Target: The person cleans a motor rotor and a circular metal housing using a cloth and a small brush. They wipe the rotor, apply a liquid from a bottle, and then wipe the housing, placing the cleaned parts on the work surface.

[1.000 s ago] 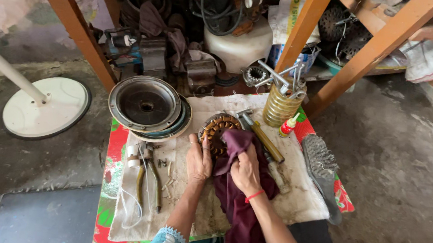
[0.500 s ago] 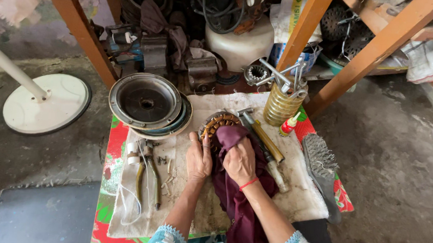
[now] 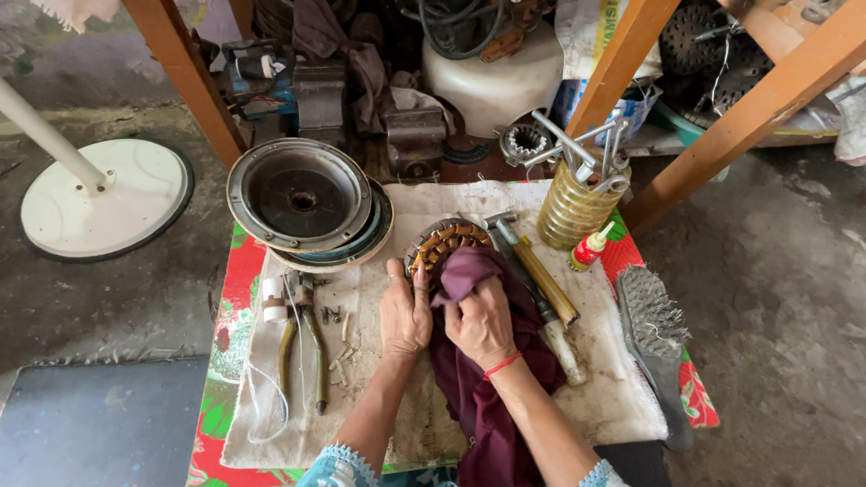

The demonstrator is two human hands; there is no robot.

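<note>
A round copper-wound motor stator lies on a dirty white cloth in front of me. My right hand grips a dark maroon rag and presses its bunched end onto the stator. My left hand rests flat beside the stator, fingers touching its left edge. The rag trails down toward my lap.
Round metal motor covers sit at the back left. Pliers and small screws lie left; a hammer, glue bottle, yellow tool holder and brush lie right. Wooden legs and a white fan base flank the mat.
My right hand has pushed the maroon rag further up onto the stator. The left hand stayed beside it.
</note>
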